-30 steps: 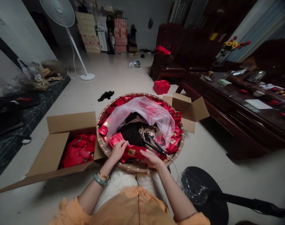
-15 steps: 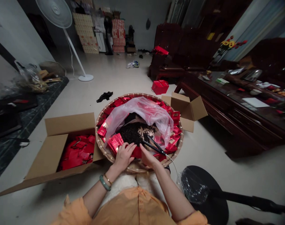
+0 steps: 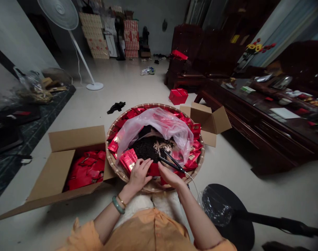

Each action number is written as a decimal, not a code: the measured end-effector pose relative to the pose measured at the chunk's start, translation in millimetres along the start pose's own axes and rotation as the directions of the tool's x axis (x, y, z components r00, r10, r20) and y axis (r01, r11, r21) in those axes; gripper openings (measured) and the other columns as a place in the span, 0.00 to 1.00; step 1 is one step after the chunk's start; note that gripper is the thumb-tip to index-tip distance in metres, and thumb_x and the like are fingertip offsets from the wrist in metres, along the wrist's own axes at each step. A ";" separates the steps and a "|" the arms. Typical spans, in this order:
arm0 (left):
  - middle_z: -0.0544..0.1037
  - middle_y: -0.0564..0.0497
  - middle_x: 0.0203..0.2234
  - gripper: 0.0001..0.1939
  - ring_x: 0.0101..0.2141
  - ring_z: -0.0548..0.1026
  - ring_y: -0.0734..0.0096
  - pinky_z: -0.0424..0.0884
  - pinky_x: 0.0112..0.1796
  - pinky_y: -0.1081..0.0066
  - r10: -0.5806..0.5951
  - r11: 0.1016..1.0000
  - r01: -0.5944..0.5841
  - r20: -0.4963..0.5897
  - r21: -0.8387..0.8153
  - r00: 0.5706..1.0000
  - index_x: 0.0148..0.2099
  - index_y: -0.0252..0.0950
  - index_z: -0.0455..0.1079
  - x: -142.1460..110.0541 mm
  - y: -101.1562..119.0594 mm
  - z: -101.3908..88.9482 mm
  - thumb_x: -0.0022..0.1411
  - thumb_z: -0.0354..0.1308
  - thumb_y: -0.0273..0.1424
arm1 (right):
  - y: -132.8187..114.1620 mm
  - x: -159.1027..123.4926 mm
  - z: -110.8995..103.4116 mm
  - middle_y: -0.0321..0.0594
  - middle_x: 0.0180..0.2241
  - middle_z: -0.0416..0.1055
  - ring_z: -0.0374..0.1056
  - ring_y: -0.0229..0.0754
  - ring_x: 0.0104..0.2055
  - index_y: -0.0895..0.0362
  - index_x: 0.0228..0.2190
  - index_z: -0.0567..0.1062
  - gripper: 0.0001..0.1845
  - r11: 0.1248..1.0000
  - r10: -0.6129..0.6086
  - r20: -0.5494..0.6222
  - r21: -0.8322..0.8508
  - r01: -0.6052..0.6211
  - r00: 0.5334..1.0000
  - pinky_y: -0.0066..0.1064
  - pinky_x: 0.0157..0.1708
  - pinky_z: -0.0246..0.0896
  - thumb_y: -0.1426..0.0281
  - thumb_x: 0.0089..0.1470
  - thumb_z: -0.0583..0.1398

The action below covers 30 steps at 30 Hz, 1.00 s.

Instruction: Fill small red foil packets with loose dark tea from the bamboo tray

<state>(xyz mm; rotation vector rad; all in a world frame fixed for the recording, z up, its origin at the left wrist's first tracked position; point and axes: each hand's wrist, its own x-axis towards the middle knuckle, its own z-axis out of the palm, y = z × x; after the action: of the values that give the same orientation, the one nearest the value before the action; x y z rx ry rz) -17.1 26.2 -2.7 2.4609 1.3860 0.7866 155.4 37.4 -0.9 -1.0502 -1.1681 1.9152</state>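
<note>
My left hand (image 3: 140,173) lies on a row of shiny red packets (image 3: 154,169), fingers over the top and thumb at the front. Against the row's right end rests my right hand (image 3: 169,176), its fingers stretched along the packets and partly hidden. A round woven bamboo basket (image 3: 111,163) on my lap holds all this. Within it, a translucent plastic bag (image 3: 159,118) stands open around dark loose tea leaves (image 3: 144,149). Just beyond my right hand lies a black hand-held sealing iron (image 3: 173,163) with a white cord. More red packets (image 3: 128,159) sit left of my fingers.
An open carton (image 3: 53,170) of red packets stands at left, with another open carton (image 3: 207,120) behind the basket at right. A black round stand base (image 3: 239,209) is at right front. A red box (image 3: 178,96), white fan (image 3: 94,86) and dark wooden table (image 3: 234,115) stand farther off.
My left hand has moved right and over the packets, covering the row's printed front. My right hand has turned more upright at the row's end. The view has shifted slightly.
</note>
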 end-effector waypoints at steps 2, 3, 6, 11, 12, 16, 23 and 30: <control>0.69 0.45 0.51 0.38 0.48 0.63 0.54 0.64 0.49 0.53 0.015 1.000 -0.015 0.002 0.016 1.000 0.59 0.36 0.58 -0.1 0.1 0.4 0.46 0.65 0.25 | 1.8 -1.7 -2.3 0.42 0.39 0.74 0.65 0.46 0.47 0.57 0.41 0.76 0.31 0.998 -0.010 -0.027 -0.060 0.009 1.000 0.42 0.57 0.47 0.46 0.52 0.50; 0.69 0.44 0.51 0.37 0.48 0.63 0.54 0.64 0.50 0.53 0.024 1.000 -0.024 0.004 0.019 1.000 0.59 0.37 0.58 -0.4 -0.6 0.6 0.47 0.64 0.25 | 3.5 -2.1 -2.7 0.41 0.39 0.74 0.65 0.46 0.48 0.57 0.41 0.76 0.31 0.998 0.003 -0.035 -0.067 -0.005 0.999 0.42 0.57 0.47 0.46 0.53 0.50; 0.69 0.45 0.49 0.34 0.47 0.64 0.55 0.65 0.49 0.53 0.048 0.999 -0.048 0.023 0.015 0.999 0.58 0.38 0.59 -2.3 -4.0 1.1 0.49 0.63 0.25 | 10.3 -1.3 -1.2 0.40 0.39 0.74 0.65 0.45 0.46 0.55 0.44 0.74 0.30 0.999 0.048 -0.054 -0.017 -0.049 0.997 0.42 0.54 0.51 0.46 0.53 0.51; 0.70 0.45 0.46 0.31 0.47 0.65 0.57 0.66 0.48 0.56 0.034 0.999 -0.034 0.025 0.006 0.999 0.55 0.38 0.62 -5.5 -5.8 2.3 0.48 0.63 0.25 | 11.4 -0.6 5.6 0.40 0.33 0.75 0.67 0.44 0.38 0.58 0.39 0.76 0.30 0.998 0.046 -0.070 0.056 -0.042 0.997 0.39 0.47 0.57 0.46 0.50 0.53; 0.71 0.45 0.46 0.31 0.46 0.65 0.57 0.66 0.48 0.56 0.026 1.000 -0.026 0.016 0.005 1.000 0.55 0.38 0.62 -5.5 -5.1 2.4 0.48 0.63 0.25 | 8.3 -2.0 6.3 0.40 0.33 0.75 0.67 0.43 0.37 0.59 0.38 0.76 0.30 0.998 0.033 -0.066 0.054 -0.030 0.997 0.39 0.47 0.57 0.46 0.50 0.54; 0.71 0.45 0.44 0.26 0.46 0.66 0.58 0.67 0.47 0.57 -0.011 1.000 0.011 -0.025 0.008 1.000 0.53 0.38 0.64 -3.9 -3.9 1.9 0.49 0.62 0.25 | -11.1 -13.9 1.2 0.42 0.33 0.75 0.69 0.44 0.38 0.60 0.35 0.77 0.28 0.999 0.007 -0.069 0.043 -0.004 0.998 0.38 0.46 0.59 0.48 0.47 0.58; 0.72 0.46 0.42 0.24 0.44 0.68 0.58 0.68 0.45 0.58 -0.128 0.992 0.127 -0.150 -0.016 0.980 0.50 0.37 0.65 0.5 -19.7 -2.4 0.48 0.61 0.25 | -10.5 -20.8 -40.4 0.49 0.33 0.76 0.72 0.50 0.38 0.62 0.31 0.79 0.29 0.958 0.018 -0.319 -0.265 -0.108 0.948 0.41 0.41 0.64 0.48 0.49 0.55; 0.72 0.46 0.40 0.23 0.43 0.70 0.58 0.68 0.46 0.57 -0.161 0.987 0.152 -0.254 -0.057 0.954 0.48 0.36 0.64 1.8 -28.5 -6.9 0.47 0.61 0.26 | 25.6 12.9 -70.7 0.48 0.52 0.67 0.61 0.49 0.56 0.58 0.51 0.69 0.23 0.708 -0.325 -0.368 -0.705 -0.034 0.871 0.44 0.57 0.50 0.67 0.52 0.54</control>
<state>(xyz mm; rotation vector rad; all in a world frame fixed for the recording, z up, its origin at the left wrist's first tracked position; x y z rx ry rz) -40.9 42.6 -8.4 2.2478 1.6142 1.1151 208.3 65.8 -48.0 -1.6358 -1.6515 0.9598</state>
